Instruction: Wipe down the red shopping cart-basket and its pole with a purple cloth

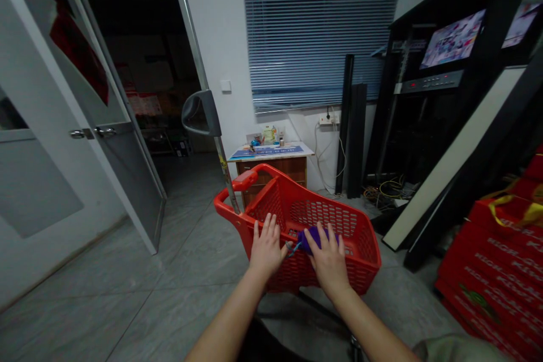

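My left hand (266, 249) rests at the near rim of a red plastic shopping cart (360, 237), its fingers stretched out and apart. Close to its thumb is a light-blue cord (296, 249), which runs to a purple bundle (314, 235). Over that bundle, at the same rim, lie the curved, parted fingers of my right hand (330, 260), holding it. Much of the bundle is covered by those fingers, so its exact kind cannot be made out. Through the holes of the cart's basket, no other goods are visible.
A metal pole with a grey loop handle (201, 113) rises by the cart's handle. Behind stands a small cabinet (271, 167) with small items on top. An open door (123, 141) is at left. Red boxes (492, 271), leaning panels (453, 158) and a screen rack (432, 79) fill the right.
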Demonstrator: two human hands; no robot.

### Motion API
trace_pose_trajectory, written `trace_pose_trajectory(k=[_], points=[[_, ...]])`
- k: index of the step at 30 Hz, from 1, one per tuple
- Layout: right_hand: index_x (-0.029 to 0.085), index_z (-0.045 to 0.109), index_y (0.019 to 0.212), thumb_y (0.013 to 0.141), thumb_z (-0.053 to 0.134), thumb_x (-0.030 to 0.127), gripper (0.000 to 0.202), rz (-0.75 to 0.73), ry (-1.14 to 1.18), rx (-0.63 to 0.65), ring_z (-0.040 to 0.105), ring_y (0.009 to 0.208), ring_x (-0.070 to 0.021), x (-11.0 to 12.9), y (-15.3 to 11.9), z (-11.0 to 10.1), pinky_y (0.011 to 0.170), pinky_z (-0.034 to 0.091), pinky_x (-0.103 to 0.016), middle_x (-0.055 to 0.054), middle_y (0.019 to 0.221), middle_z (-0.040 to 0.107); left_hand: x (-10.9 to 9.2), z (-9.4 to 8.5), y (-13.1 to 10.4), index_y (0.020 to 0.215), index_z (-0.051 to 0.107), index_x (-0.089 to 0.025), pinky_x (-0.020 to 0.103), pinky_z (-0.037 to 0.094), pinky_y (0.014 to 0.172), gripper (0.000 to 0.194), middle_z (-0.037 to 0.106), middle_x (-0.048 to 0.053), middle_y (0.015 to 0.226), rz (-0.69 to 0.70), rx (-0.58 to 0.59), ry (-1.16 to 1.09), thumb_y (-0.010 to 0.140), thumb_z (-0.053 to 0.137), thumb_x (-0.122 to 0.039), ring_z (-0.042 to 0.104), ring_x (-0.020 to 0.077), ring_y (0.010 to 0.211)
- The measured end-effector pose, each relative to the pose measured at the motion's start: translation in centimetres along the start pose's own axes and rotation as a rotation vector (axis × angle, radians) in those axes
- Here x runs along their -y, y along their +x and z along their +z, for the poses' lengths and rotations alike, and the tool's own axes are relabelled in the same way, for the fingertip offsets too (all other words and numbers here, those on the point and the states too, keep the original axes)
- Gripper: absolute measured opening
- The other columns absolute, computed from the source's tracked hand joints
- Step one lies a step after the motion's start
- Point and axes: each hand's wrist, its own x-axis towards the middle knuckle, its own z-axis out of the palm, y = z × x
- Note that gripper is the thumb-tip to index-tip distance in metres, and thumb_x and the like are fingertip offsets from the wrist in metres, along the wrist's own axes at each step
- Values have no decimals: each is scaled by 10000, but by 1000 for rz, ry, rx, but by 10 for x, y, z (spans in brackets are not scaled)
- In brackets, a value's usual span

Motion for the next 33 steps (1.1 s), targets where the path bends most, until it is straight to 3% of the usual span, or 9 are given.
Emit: trace_pose_trajectory(k=[4, 7, 13, 17, 21, 24, 28, 30, 33], points=[[352, 497, 1386, 893, 562, 158, 534, -109, 40, 20, 354, 1370, -323, -16, -4, 10, 1080, 301, -570, -61, 1477, 461, -1, -3, 1, 1281, 580, -163, 569, 146, 1187, 493, 407, 115, 1518, 50, 8, -32, 970, 426, -514, 249, 276, 1459], [345, 520, 1364, 919, 537, 169, 479, -189, 80, -20, 356, 1371, -276, -13, -4, 18, 1107, 270, -531, -36, 1451, 496, -3, -5, 1, 1236, 603, -176, 583, 138, 1185, 423, 428, 97, 1507, 51, 4, -51, 984, 420, -462, 269, 275, 1451], [345, 474, 1402, 916, 566, 240, 506, -295, 106, -80, 283, 1416, -301, -7, 2, 25, 1128, 187, -617, -61, 1479, 456, -2, -10, -2, 1250, 581, -171, 604, 173, 1167, 377, 426, 87, 1510, 40, 21, -78, 1002, 405, -392, 275, 267, 1449], [362, 453, 1419, 889, 556, 160, 576, -229, 85, -56, 226, 1440, -339, -40, -2, 22, 1083, 325, -583, -74, 1531, 364, -1, -11, -2, 1256, 571, -181, 617, 186, 1156, 380, 411, 89, 1519, 46, 29, -92, 1002, 405, -410, 270, 273, 1450], [332, 492, 1396, 894, 532, 164, 531, -188, 126, -43, 283, 1411, -319, -61, -7, 22, 1034, 409, -508, -83, 1533, 342, -3, -9, -2, 1236, 586, -180, 617, 176, 1159, 398, 415, 99, 1515, 50, 20, -95, 996, 410, -444, 268, 284, 1450], [305, 485, 1405, 893, 561, 325, 518, -174, 186, -63, 309, 1383, -329, -49, -5, 23, 1050, 376, -541, -90, 1511, 365, -4, -7, -1, 1211, 603, -182, 620, 159, 1164, 401, 420, 103, 1511, 38, 1, -85, 988, 425, -463, 271, 289, 1449], [227, 398, 1465, 843, 536, 606, 741, -168, 254, -63, 310, 1365, -359, -13, 4, 22, 1064, 321, -583, -130, 1486, 392, -4, -8, 1, 1153, 638, -183, 625, 144, 1166, 373, 454, 112, 1488, 25, -5, -81, 986, 432, -446, 291, 300, 1439], [232, 411, 1456, 849, 525, 623, 731, -141, 256, -65, 321, 1356, -356, 2, 9, 22, 1060, 316, -577, -130, 1480, 405, -3, -10, 1, 1150, 637, -184, 628, 152, 1164, 356, 471, 107, 1476, 23, 5, -82, 990, 429, -425, 300, 295, 1436], [293, 472, 1413, 895, 551, 514, 569, -77, 227, -73, 344, 1349, -330, 14, 12, 23, 1059, 317, -547, -103, 1487, 415, -1, -13, 0, 1167, 625, -187, 628, 167, 1160, 337, 482, 96, 1469, 23, 11, -72, 997, 422, -395, 302, 284, 1437]])
